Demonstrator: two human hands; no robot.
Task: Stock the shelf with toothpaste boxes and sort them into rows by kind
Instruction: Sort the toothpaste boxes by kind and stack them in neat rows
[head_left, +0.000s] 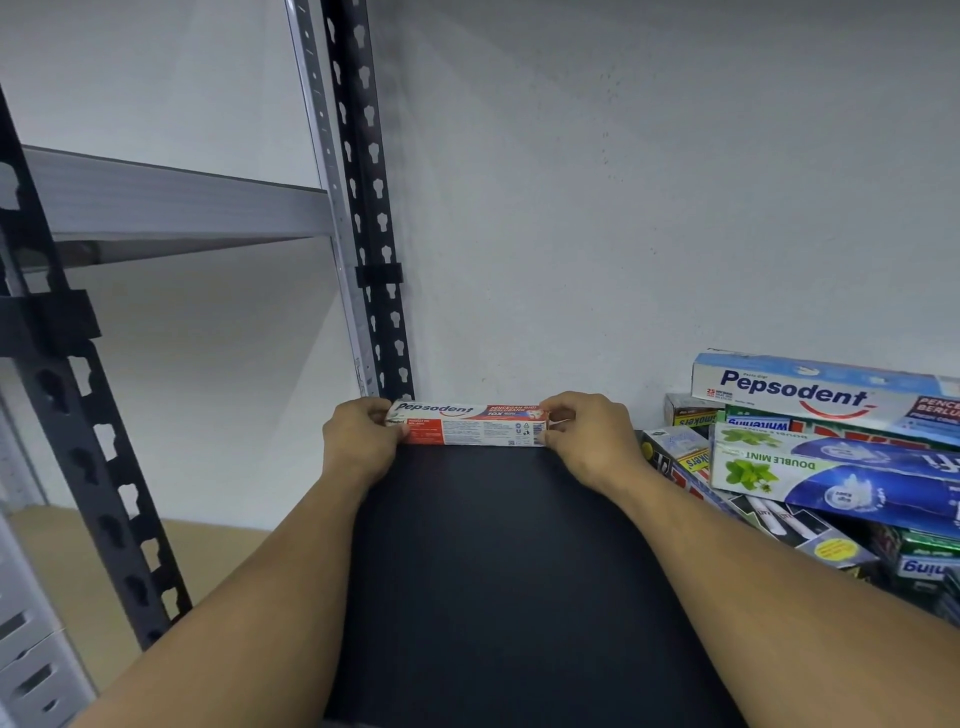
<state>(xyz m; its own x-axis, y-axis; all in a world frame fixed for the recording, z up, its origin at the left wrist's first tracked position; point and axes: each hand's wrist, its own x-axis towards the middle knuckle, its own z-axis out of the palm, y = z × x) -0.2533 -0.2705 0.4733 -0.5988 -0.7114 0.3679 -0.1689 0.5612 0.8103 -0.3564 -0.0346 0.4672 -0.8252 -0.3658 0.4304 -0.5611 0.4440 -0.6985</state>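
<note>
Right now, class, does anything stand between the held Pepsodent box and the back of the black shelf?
Nothing visible does. The Pepsodent box lies at the back edge of the shelf, by the wall; the jumbled pile sits apart, to its right.

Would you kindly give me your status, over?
Left hand, right hand pinching ends of the long red-and-white Pepsodent carton. Carton at back of the black shelf board. Jumbled heap of toothpaste boxes at right, not touching.

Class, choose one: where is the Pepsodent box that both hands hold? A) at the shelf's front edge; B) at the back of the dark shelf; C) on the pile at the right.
B: the Pepsodent box lies along the back of the dark shelf by the wall, the left hand and right hand gripping its ends.
</note>
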